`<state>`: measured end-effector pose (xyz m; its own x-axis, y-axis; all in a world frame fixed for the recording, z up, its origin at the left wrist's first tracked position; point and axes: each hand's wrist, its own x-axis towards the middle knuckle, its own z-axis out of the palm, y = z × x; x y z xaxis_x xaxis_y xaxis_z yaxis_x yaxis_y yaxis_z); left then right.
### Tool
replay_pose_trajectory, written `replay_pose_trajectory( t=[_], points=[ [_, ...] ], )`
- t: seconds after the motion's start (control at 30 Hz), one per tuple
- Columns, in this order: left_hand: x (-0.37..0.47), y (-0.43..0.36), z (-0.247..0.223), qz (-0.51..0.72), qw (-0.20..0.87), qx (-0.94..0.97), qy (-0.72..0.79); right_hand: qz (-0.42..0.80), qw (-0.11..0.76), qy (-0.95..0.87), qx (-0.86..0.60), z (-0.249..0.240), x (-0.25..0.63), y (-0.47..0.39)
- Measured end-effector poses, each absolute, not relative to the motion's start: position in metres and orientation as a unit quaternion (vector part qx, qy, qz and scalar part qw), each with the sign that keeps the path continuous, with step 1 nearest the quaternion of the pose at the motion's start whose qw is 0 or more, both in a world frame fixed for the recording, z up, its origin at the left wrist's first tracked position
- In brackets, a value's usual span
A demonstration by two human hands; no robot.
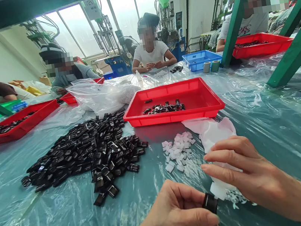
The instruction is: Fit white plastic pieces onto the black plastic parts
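Observation:
My left hand (186,213) pinches a small black plastic part (210,203) between thumb and fingers, low in the head view. To its right my right hand (246,166) hovers with fingers stretched out and apart, holding nothing that I can see. Under and behind those fingers lies a crumpled white cloth or tissue (217,131). Small white slivers (235,196) are scattered beside the right hand. A little pile of white square pieces (178,148) sits beyond both hands. On the left spreads a large heap of similar black plastic parts (88,152).
A red tray (174,117) with some black parts stands ahead. Another red tray (20,130) is at far left, and a clear plastic bag (99,96) lies between them. Green posts (294,50) rise at right. Several people sit across the plastic-covered table (270,140).

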<state>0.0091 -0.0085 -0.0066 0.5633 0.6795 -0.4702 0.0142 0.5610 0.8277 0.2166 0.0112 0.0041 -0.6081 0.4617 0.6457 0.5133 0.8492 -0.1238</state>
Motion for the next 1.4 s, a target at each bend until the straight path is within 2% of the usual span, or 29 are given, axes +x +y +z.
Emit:
replay_pose_trajectory(
  t=[1.4],
  points=[
    [0.014, -0.0097, -0.0054, 0.182, 0.776, 0.427, 0.426, -0.019, 0.352, -0.894, -0.276, 0.0002, 0.2114, 0.0091]
  ],
)
